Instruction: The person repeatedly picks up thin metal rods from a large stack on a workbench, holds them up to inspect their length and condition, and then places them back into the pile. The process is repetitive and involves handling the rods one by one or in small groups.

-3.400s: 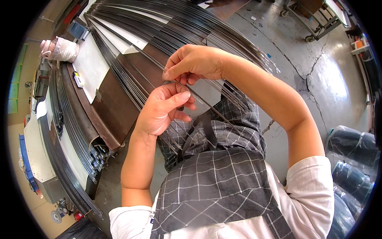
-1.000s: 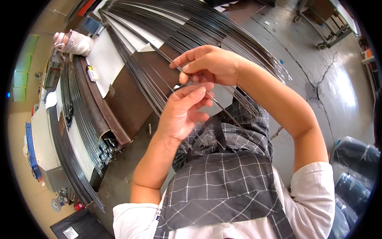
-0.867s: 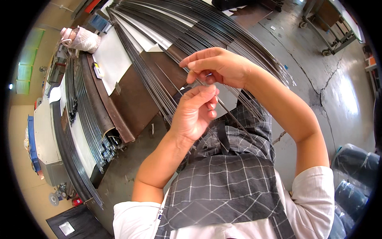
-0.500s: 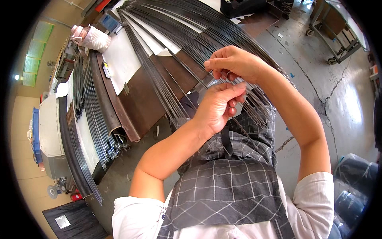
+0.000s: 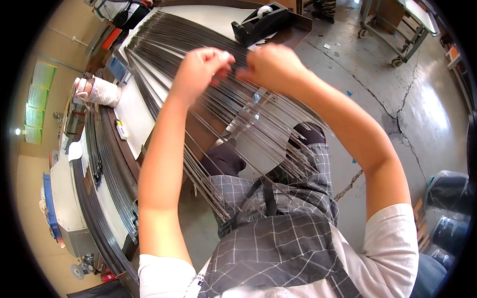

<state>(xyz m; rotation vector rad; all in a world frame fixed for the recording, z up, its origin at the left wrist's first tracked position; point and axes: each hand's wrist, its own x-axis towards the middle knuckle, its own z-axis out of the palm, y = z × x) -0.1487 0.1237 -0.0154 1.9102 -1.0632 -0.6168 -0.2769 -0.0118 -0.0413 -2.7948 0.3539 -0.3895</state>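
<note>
Many thin dark metal rods (image 5: 218,107) lie fanned out over the bench, their near ends reaching past its edge toward my lap. My left hand (image 5: 201,72) is raised above the rods, fingers pinched together; what is between them, if anything, is too small to make out. Close by on its right is my right hand (image 5: 273,67), its fingers curled and smeared by motion. A small gap separates the two hands. One longer rod (image 5: 238,156) slants from under my left forearm toward my checked apron (image 5: 278,238).
A black tape dispenser (image 5: 261,22) sits at the bench's far right. To the left are a wrapped bottle (image 5: 102,92), a yellow-and-white tool (image 5: 120,129) and another stack of rods (image 5: 112,169). A wheeled cart (image 5: 397,30) stands on the cracked floor, with plastic-wrapped rolls (image 5: 449,193) lower right.
Both hands have moved up and away from my body, the left one also leftward, and they have drawn apart. My view has shifted, showing more rod ends near my lap.
</note>
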